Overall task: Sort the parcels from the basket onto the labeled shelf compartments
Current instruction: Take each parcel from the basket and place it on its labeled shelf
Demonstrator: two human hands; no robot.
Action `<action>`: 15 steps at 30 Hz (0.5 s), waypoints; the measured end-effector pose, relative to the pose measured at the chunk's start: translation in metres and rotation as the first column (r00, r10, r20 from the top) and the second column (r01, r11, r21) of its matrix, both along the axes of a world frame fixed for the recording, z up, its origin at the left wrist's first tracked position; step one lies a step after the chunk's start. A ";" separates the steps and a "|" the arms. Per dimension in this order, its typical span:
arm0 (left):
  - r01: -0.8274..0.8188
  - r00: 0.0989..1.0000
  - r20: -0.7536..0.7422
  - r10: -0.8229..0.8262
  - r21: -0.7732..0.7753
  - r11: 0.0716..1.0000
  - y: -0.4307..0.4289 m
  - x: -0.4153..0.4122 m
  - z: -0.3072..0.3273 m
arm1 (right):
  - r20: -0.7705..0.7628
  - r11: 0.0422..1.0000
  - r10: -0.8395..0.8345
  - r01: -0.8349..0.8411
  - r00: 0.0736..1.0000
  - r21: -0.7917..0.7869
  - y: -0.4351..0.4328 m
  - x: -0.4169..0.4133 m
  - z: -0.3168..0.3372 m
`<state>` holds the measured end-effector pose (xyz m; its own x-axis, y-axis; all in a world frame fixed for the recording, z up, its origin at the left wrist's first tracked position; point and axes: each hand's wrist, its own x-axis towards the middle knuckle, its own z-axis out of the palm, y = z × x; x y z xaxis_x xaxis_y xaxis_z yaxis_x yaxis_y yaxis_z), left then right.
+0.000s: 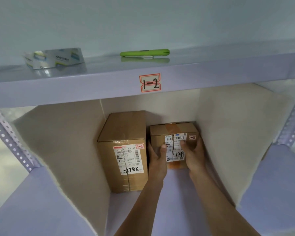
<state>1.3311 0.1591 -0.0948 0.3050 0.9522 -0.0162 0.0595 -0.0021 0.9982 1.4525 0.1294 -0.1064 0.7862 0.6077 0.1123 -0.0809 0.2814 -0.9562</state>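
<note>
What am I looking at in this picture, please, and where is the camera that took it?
There is no machine here: a person works with bare hands, and the single picture comes from a camera worn on their head, looking forward and down into a shelf. The left hand and right hand together grip a small box, thumbs on its labelled front; its sticker reads 1-2. It is inside the compartment under the shelf label, also 1-2, right of a tall box with the same sticker. On the upper shelf lie a roll of tape and a green tool, perhaps a cutter.
</note>
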 end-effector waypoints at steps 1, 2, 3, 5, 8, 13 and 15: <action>-0.008 1.000 -0.003 0.008 0.003 1.000 0.003 0.002 -0.002 | -0.003 1.000 -0.009 0.009 1.000 -0.007 0.002 0.002 -0.001; -0.012 1.000 -0.013 0.013 0.015 1.000 0.007 0.005 -0.004 | -0.001 1.000 -0.019 0.019 1.000 -0.015 0.004 0.004 -0.002; -0.019 1.000 -0.021 0.020 0.021 1.000 0.010 0.007 -0.007 | 0.003 0.999 -0.025 0.025 1.000 -0.020 0.005 0.005 -0.003; -0.032 0.999 -0.037 0.032 0.004 0.999 0.016 0.012 -0.015 | 0.009 0.999 -0.032 0.032 0.999 -0.025 0.007 0.006 -0.006; -0.045 0.998 -0.038 0.046 0.010 0.999 0.019 0.014 -0.018 | 0.013 0.997 -0.058 0.059 0.998 -0.043 0.008 0.006 -0.007; -0.065 0.997 -0.047 0.065 -0.002 0.998 0.022 0.016 -0.017 | 0.031 0.995 -0.077 0.078 0.997 -0.064 0.010 0.009 -0.006; -0.059 0.997 -0.045 0.058 -0.032 0.998 0.022 0.015 -0.014 | 0.022 0.996 -0.054 0.056 0.998 -0.075 0.008 0.009 -0.004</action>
<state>1.3461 0.1814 -0.1089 0.2471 0.9671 -0.0602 0.1027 0.0356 0.9941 1.4613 0.1378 -0.1103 0.8168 0.5708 0.0833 -0.0482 0.2114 -0.9762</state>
